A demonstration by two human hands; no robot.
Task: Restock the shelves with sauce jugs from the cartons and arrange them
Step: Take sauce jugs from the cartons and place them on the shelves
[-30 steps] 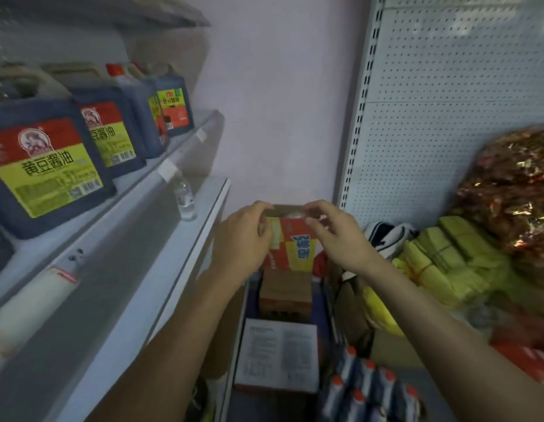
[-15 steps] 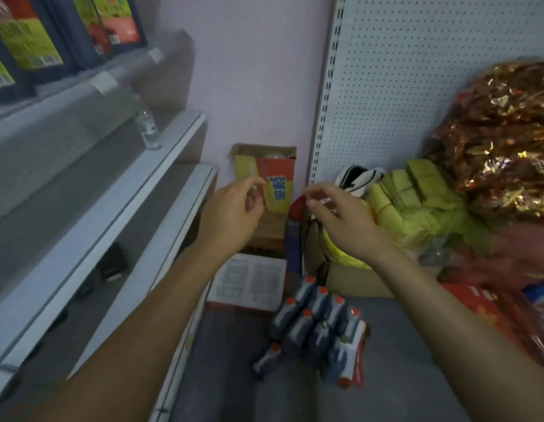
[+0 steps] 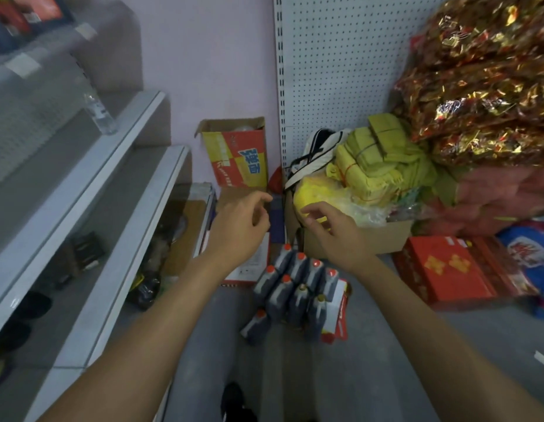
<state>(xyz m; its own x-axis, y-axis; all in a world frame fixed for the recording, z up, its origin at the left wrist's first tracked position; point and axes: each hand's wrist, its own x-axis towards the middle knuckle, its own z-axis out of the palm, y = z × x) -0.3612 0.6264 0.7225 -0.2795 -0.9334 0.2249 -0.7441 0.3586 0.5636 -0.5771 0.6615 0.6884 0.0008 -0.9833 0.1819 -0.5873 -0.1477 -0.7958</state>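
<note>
Yellow paper bundles (image 3: 383, 153) beside pegboard (image 3: 340, 62); gold foil packs (image 3: 484, 86) above; red boxes (image 3: 441, 269) on floor.

- Left hand (image 3: 238, 222) reaches forward on an extended bare arm, fingers loosely curled, holding nothing.
- Right hand (image 3: 336, 231) is extended just beside the left hand, fingers relaxed and spread, empty.

dim, flat indoor light | motion blur | edges wide-angle warped
</note>
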